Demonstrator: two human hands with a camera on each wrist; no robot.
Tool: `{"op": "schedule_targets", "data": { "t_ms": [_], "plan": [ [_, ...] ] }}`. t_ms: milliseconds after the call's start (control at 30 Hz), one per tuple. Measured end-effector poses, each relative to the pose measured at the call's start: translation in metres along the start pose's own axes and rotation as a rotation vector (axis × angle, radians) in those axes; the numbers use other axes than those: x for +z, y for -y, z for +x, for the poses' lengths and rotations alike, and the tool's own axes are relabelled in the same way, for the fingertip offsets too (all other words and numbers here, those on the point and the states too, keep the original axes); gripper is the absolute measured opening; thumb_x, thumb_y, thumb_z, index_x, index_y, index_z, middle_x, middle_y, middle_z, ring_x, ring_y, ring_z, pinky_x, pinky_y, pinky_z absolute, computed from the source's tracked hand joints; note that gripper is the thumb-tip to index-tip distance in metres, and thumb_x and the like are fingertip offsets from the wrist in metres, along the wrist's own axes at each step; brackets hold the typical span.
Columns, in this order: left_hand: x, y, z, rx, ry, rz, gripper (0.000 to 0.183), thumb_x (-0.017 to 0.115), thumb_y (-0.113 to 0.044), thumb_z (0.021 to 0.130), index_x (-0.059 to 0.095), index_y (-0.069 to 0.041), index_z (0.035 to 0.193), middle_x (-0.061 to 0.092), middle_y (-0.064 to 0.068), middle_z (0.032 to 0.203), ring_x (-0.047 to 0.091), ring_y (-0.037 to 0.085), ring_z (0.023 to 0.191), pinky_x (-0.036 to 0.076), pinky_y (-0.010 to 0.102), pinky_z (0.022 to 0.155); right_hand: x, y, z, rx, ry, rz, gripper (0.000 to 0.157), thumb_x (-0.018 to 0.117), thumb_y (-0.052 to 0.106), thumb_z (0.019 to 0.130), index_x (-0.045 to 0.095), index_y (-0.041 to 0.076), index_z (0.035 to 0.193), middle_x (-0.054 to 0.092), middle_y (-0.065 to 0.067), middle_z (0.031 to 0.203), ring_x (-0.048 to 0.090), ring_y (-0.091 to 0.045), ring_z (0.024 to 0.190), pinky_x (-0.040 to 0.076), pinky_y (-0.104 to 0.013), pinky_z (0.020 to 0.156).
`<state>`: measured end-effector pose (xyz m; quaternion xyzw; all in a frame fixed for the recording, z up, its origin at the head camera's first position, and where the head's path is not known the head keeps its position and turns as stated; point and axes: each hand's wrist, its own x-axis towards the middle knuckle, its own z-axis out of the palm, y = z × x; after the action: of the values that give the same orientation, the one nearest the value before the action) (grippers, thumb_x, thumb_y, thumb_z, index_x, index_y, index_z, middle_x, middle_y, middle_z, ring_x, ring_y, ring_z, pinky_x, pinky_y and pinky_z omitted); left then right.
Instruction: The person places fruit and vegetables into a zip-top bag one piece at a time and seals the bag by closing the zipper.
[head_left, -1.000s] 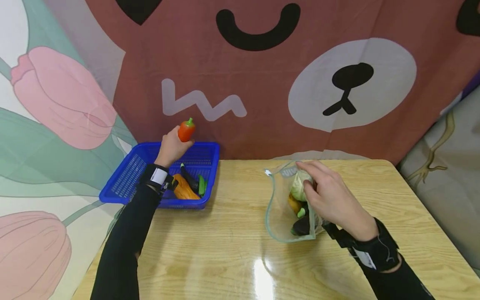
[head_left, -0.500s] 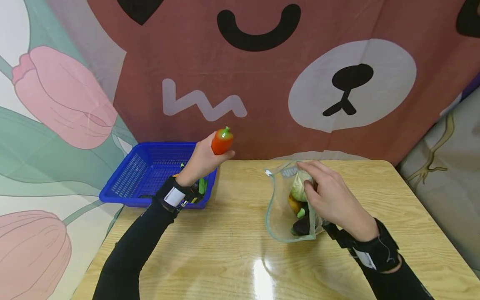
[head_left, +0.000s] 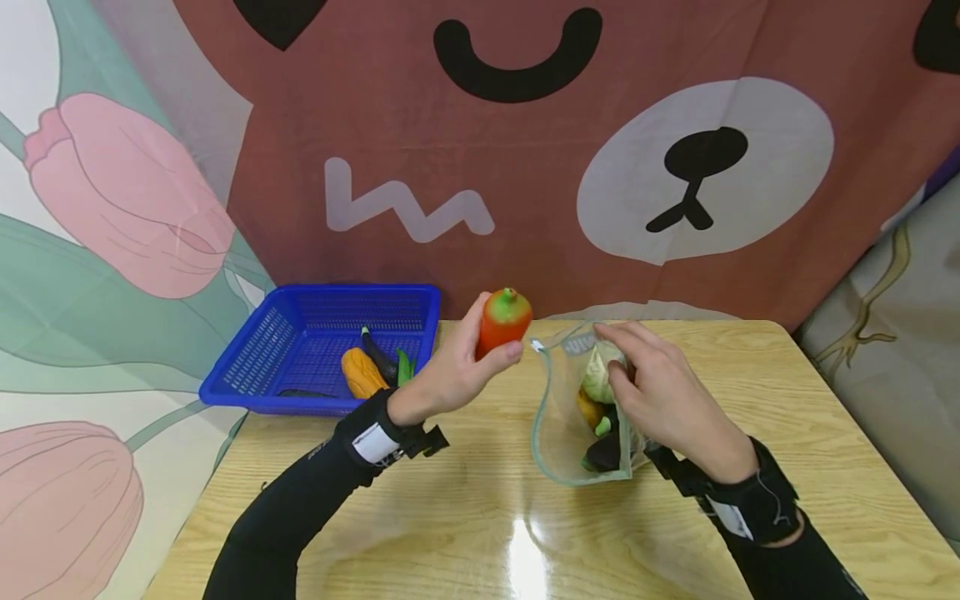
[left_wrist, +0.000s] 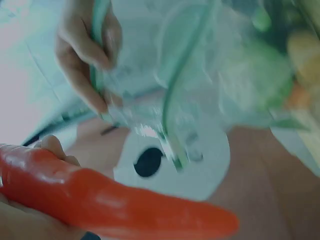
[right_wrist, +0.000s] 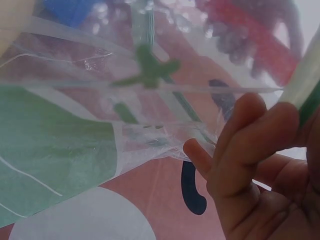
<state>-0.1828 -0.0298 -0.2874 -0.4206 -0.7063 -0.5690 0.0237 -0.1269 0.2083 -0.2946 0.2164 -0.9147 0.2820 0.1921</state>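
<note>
My left hand (head_left: pixel 453 362) holds a long red pepper (head_left: pixel 506 325) with a green stem end, just left of the bag's mouth. In the left wrist view the pepper (left_wrist: pixel 130 205) tapers to a blunt tip pointing right. My right hand (head_left: pixel 667 396) pinches the rim of a clear zip bag (head_left: pixel 553 437) with pale green edging. The bag stands with its mouth held apart. Inside it show a pale green cabbage (head_left: pixel 600 375), a yellow-orange vegetable (head_left: pixel 590 408) and a dark eggplant (head_left: pixel 604 454). In the right wrist view, curled fingers (right_wrist: pixel 255 135) grip the bag's edge.
A blue plastic basket (head_left: pixel 247 367) sits at the table's back left. It holds an orange ridged squash (head_left: pixel 362 373), a slim dark eggplant (head_left: pixel 380 358) and a green pod-like vegetable (head_left: pixel 405 367). A printed cloth (head_left: pixel 525 183) hangs behind the wooden table (head_left: pixel 442 525).
My left hand has carried the pepper from over the basket rightward and down, close to the bag. My right hand and the bag stay where they were.
</note>
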Motion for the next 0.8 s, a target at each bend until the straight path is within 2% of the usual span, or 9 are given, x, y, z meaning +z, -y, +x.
{"op": "schedule_targets", "data": {
  "t_ms": [67, 133, 200, 300, 433, 533, 600, 700, 800],
  "plan": [
    [0.006, -0.003, -0.001, 0.048, 0.03, -0.092, 0.061, 0.05, -0.051, 0.088, 0.032, 0.0, 0.117, 0.05, 0.016, 0.093, 0.054, 0.024, 0.081, 0.045, 0.029, 0.06, 0.0, 0.0, 0.0, -0.005, -0.002, -0.002, 0.041, 0.047, -0.002, 0.085, 0.052, 0.0, 0.125, 0.054, -0.007, 0.117, 0.033, -0.005, 0.045, 0.032, -0.022, 0.04],
    [0.011, -0.005, -0.001, 0.109, 0.058, -0.181, 0.05, 0.047, -0.038, 0.092, 0.028, 0.002, 0.115, 0.048, 0.021, 0.09, 0.053, 0.023, 0.08, 0.042, 0.03, 0.053, 0.0, 0.0, 0.0, -0.007, -0.005, -0.005, 0.041, 0.047, -0.002, 0.085, 0.052, 0.001, 0.125, 0.054, -0.007, 0.117, 0.033, -0.005, 0.045, 0.032, -0.022, 0.041],
    [0.016, -0.007, -0.002, 0.163, 0.089, -0.272, 0.04, 0.043, -0.023, 0.092, 0.024, 0.004, 0.114, 0.046, 0.025, 0.089, 0.051, 0.021, 0.079, 0.038, 0.032, 0.048, 0.0, 0.0, 0.0, -0.008, -0.004, -0.003, 0.041, 0.047, -0.001, 0.085, 0.052, 0.001, 0.125, 0.054, -0.007, 0.117, 0.033, -0.005, 0.045, 0.032, -0.021, 0.041],
    [0.021, -0.012, -0.003, 0.23, 0.144, -0.362, 0.034, 0.038, -0.01, 0.086, 0.026, 0.008, 0.112, 0.043, 0.028, 0.091, 0.048, 0.02, 0.08, 0.04, 0.035, 0.053, 0.0, -0.001, -0.001, -0.004, -0.002, -0.002, 0.04, 0.047, -0.001, 0.085, 0.052, 0.0, 0.125, 0.053, -0.007, 0.117, 0.033, -0.005, 0.045, 0.032, -0.021, 0.041],
    [0.027, -0.016, -0.002, 0.272, 0.21, -0.387, 0.036, 0.038, -0.02, 0.093, 0.032, 0.012, 0.11, 0.043, 0.029, 0.096, 0.046, 0.024, 0.087, 0.043, 0.035, 0.068, 0.0, -0.001, 0.0, -0.003, -0.003, -0.007, 0.04, 0.048, -0.001, 0.085, 0.053, 0.0, 0.125, 0.053, -0.007, 0.117, 0.033, -0.005, 0.044, 0.032, -0.021, 0.04],
    [0.033, -0.015, -0.001, 0.271, 0.254, -0.369, 0.049, 0.039, -0.033, 0.097, 0.029, 0.011, 0.115, 0.043, 0.029, 0.102, 0.045, 0.028, 0.091, 0.042, 0.035, 0.077, 0.0, -0.001, 0.0, -0.006, -0.008, -0.007, 0.04, 0.049, -0.001, 0.084, 0.053, 0.0, 0.124, 0.053, -0.007, 0.117, 0.034, -0.005, 0.044, 0.033, -0.021, 0.041],
    [0.037, -0.012, 0.0, 0.261, 0.284, -0.36, 0.052, 0.041, -0.035, 0.096, 0.026, 0.009, 0.119, 0.044, 0.029, 0.106, 0.045, 0.031, 0.096, 0.042, 0.037, 0.083, 0.0, -0.001, 0.0, -0.007, -0.006, -0.006, 0.04, 0.05, -0.001, 0.084, 0.053, 0.0, 0.124, 0.053, -0.007, 0.117, 0.034, -0.005, 0.044, 0.034, -0.021, 0.04],
    [0.044, -0.004, 0.0, 0.226, 0.319, -0.339, 0.048, 0.044, -0.028, 0.096, 0.026, 0.006, 0.123, 0.046, 0.027, 0.112, 0.047, 0.03, 0.104, 0.039, 0.039, 0.092, 0.0, -0.001, 0.0, -0.007, -0.004, -0.007, 0.039, 0.05, -0.001, 0.084, 0.053, -0.001, 0.124, 0.053, -0.008, 0.117, 0.035, -0.006, 0.045, 0.035, -0.021, 0.04],
    [0.049, -0.005, 0.001, 0.154, 0.335, -0.324, 0.038, 0.05, -0.004, 0.092, 0.03, 0.01, 0.122, 0.045, 0.029, 0.115, 0.047, 0.031, 0.108, 0.038, 0.039, 0.096, -0.001, -0.001, 0.0, 0.005, -0.004, -0.006, 0.039, 0.049, -0.001, 0.085, 0.052, -0.001, 0.124, 0.053, -0.009, 0.118, 0.035, -0.006, 0.044, 0.035, -0.021, 0.04]
  ]
}}
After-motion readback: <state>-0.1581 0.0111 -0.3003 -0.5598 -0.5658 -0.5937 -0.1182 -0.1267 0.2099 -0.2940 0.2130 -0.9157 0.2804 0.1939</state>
